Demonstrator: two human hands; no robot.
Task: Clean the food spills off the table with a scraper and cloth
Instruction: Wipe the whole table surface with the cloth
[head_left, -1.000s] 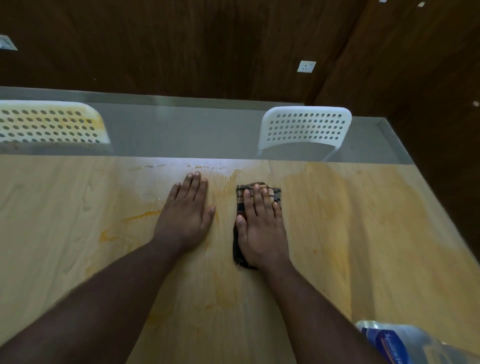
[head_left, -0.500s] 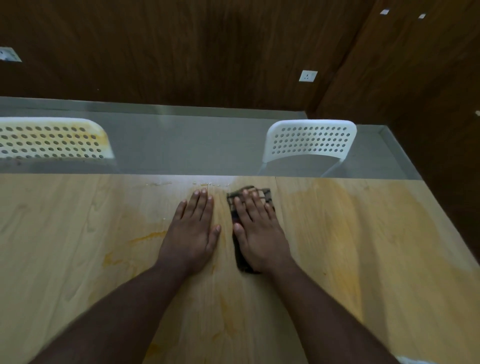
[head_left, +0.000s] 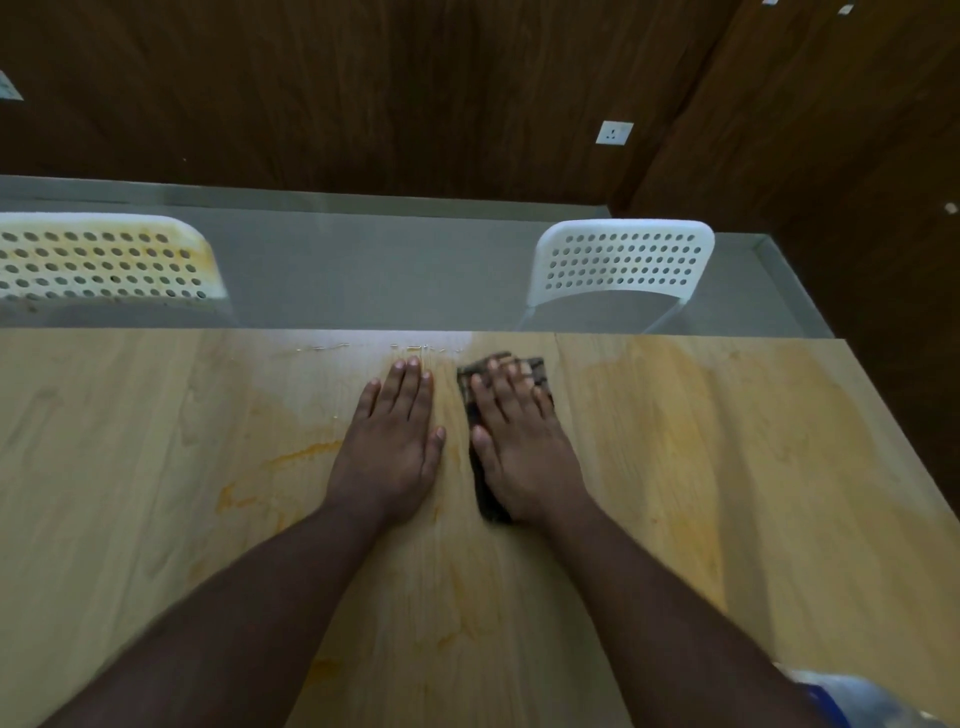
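Note:
My right hand (head_left: 522, 447) lies flat, fingers straight, pressing a dark checked cloth (head_left: 477, 415) onto the light wooden table (head_left: 727, 493) near its far edge. Most of the cloth is hidden under the palm; only its far end and left side show. My left hand (head_left: 390, 448) rests flat on the bare wood just left of it, holding nothing. Orange-yellow food smears (head_left: 296, 457) streak the wood left of my left hand and between my forearms. Small wet crumbs (head_left: 415, 347) sit along the far edge. No scraper is in view.
Two white perforated chairs stand beyond the table's far edge, a stained one (head_left: 104, 260) at left and a clean one (head_left: 623, 265) at right. A plastic bottle with a blue label (head_left: 852, 701) pokes in at the bottom right corner. Dark wood walls lie behind.
My right hand has slid the cloth away from me toward the far edge. My left hand moved forward beside it. The view tilted, and the bottle left and re-entered the corner.

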